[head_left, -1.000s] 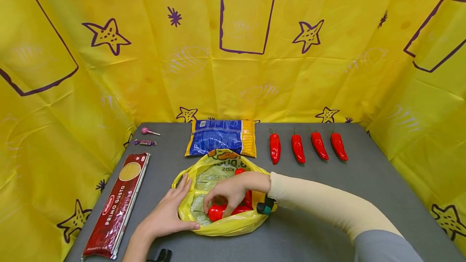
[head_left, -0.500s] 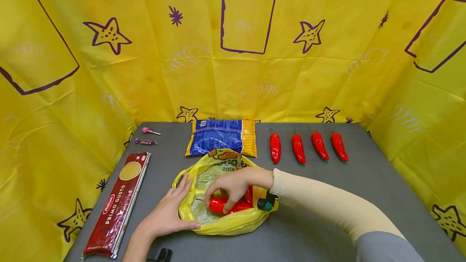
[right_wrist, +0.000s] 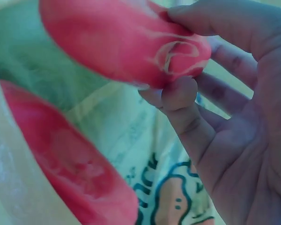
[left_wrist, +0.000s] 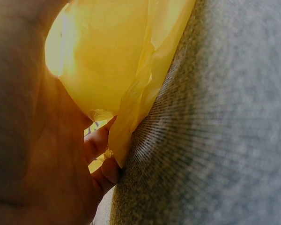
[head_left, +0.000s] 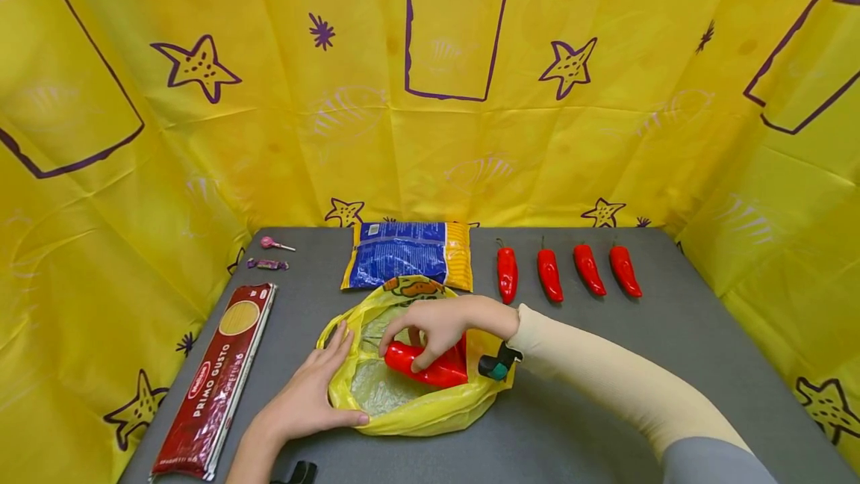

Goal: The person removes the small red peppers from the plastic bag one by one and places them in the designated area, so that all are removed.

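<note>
A yellow plastic bag [head_left: 410, 413] lies open on the grey table [head_left: 605, 394]. My right hand [head_left: 430, 331] reaches into it and pinches a red pepper [head_left: 430, 366] just above the bag's mouth. The right wrist view shows thumb and fingers around that pepper [right_wrist: 126, 44], with a second red pepper [right_wrist: 70, 173] lying inside the bag beneath it. My left hand [head_left: 312, 394] rests against the bag's left side, fingers fairly straight, thumb along the front rim. The left wrist view shows this hand [left_wrist: 42, 154] pressed to the yellow bag [left_wrist: 117, 61].
Several red peppers [head_left: 567, 272] lie in a row at the back right. A blue and yellow packet [head_left: 406, 252] sits behind the bag. A red spaghetti pack [head_left: 215, 379] lies at the left, with a lollipop [head_left: 275, 244] and a wrapped sweet [head_left: 267, 264] beyond it. Yellow cloth walls surround the table.
My right hand has lifted the red pepper up from the bag's bottom toward its mouth. The left hand stays put against the bag.
</note>
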Demonstrator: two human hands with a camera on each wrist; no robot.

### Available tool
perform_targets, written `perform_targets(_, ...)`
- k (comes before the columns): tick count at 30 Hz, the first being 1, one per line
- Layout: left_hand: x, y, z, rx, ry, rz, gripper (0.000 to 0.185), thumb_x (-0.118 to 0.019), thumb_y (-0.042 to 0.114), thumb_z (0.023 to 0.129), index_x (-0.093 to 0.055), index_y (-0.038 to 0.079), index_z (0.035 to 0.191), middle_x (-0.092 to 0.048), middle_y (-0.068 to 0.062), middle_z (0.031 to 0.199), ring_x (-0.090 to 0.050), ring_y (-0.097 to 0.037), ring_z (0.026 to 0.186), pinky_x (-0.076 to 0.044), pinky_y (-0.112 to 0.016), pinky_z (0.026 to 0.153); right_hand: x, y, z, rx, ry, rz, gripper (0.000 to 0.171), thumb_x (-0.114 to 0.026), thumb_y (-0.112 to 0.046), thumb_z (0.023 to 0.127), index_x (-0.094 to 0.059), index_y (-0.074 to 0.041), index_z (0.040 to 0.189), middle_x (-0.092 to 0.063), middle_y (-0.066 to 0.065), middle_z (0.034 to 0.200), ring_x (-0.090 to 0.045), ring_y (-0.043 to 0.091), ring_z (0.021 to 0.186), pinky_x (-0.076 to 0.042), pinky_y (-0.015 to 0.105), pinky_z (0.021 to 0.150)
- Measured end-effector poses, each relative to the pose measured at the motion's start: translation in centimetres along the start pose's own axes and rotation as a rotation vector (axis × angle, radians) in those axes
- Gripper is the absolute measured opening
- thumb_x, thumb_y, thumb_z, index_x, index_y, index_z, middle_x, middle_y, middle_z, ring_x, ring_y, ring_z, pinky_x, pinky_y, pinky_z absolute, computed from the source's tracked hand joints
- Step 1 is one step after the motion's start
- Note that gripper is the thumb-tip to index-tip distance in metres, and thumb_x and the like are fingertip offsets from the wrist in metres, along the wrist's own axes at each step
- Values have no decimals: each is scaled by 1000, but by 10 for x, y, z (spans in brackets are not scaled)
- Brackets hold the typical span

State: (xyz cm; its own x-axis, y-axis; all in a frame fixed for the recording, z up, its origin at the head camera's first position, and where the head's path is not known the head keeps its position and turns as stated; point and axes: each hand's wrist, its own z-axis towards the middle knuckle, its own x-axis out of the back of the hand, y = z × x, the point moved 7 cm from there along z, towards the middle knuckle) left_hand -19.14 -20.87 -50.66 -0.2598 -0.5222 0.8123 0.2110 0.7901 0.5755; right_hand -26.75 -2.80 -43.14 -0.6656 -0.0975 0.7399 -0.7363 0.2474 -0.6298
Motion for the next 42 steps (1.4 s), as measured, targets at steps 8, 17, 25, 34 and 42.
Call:
perform_targets(8, 3, 2, -2, -19, 18, -9, 133, -84, 77, 71, -25, 11, 170, -9, -5, 180, -44, -33, 139, -41, -67, 111, 21, -10, -14, 106, 159, 23, 51, -79, -16, 94, -64, -10, 143, -67, 3, 137, -65, 8, 92, -58, 20, 82)
perform_targets(17, 0, 1, -1, 4, -1, -8, 134, -83, 79, 70, -23, 14, 170, -6, -3, 180, -43, -31, 140, -41, -66, 112, 36, -13, -39, 31, 395, 68, 51, -79, -15, 93, -63, -10, 141, -66, 5, 133, -62, 6, 81, -58, 23, 78)
perform_targets(25, 0, 1, 0, 6, 0, -2, 135, -83, 79, 70, -20, 17, 171, -5, -3, 180, -40, -36, 144, -38, -68, 113, 36, 2, -82, -102, 691, 267, 50, -80, -15, 93, -64, -8, 140, -67, 7, 109, -57, 10, 66, -54, 26, 64)
perform_targets(34, 2, 6, -2, -9, 2, 2, 134, -84, 77, 71, -21, 13, 170, -5, -7, 180, -40, -38, 145, -37, -69, 114, 17, 19, -146, -251, 950, 411, 53, -80, -10, 94, -62, -8, 144, -70, 13, 107, -63, 31, 67, -54, 28, 60)
perform_targets(42, 5, 7, -2, -6, 1, 11, 133, -85, 75, 72, -20, 13, 171, -5, -8, 180, -39, -41, 145, -38, -69, 113, -1, 34, -194, -326, 1105, 366, 53, -82, -10, 93, -64, -9, 142, -65, 11, 107, -59, 18, 67, -50, 26, 59)
